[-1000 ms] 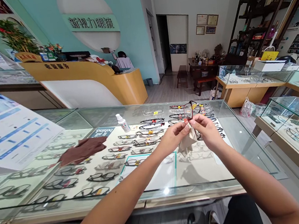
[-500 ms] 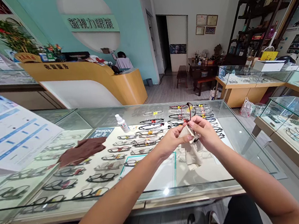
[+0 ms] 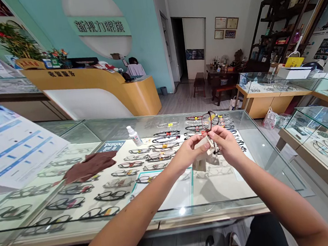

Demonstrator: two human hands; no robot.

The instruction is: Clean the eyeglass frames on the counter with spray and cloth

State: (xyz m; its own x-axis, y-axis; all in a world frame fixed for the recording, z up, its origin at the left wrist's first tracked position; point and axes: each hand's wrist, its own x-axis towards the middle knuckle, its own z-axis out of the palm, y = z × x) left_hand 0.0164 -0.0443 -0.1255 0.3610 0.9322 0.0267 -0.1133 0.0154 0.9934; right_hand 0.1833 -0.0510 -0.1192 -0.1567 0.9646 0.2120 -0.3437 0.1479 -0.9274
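Above the glass display case, my right hand grips a pair of dark-framed eyeglasses, one lens rim standing up above the fingertips. Part of the frame is hidden behind the fingers. My left hand is closed on a beige cleaning cloth, pinched between thumb and fingers right beside the glasses. The cloth's lower end hangs beneath the hands. Whether the cloth touches a lens I cannot tell.
On the glass display case stand a white spray bottle, a crumpled brown cloth and, at left, a printed calendar card. Rows of spectacle frames lie beneath the glass. Another showcase is at right.
The glasses have shifted slightly right and turned. The hanging beige cloth is gathered higher, nearer my left hand.
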